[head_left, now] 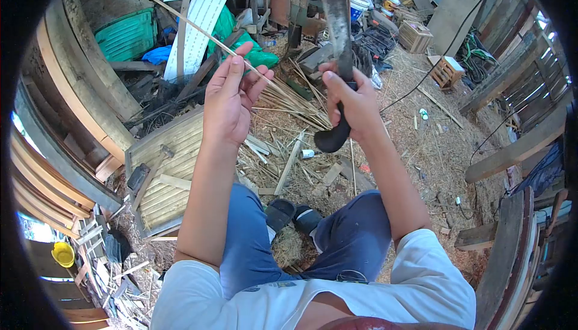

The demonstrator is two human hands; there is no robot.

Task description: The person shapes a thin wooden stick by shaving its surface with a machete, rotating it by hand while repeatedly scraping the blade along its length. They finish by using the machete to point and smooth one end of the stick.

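My left hand (232,98) pinches a long thin bamboo strip (180,18) between thumb and fingers. The strip slants up to the far left, and its near end pokes out past my fingertips. In my right hand (354,104) is a machete (338,26), gripped near the top of its curved black handle (332,138). Its broad, worn blade points upward, apart from the strip. Beyond and below my hands, a loose pile of similar strips (288,102) lies on the ground.
At the left lies a slatted panel (180,149) with a hammer (155,170) on it. Wood scraps and shavings litter the floor. A green plastic crate (126,35) stands farther back. A black cable (415,89) runs across the right side, near a small wooden crate (445,74).
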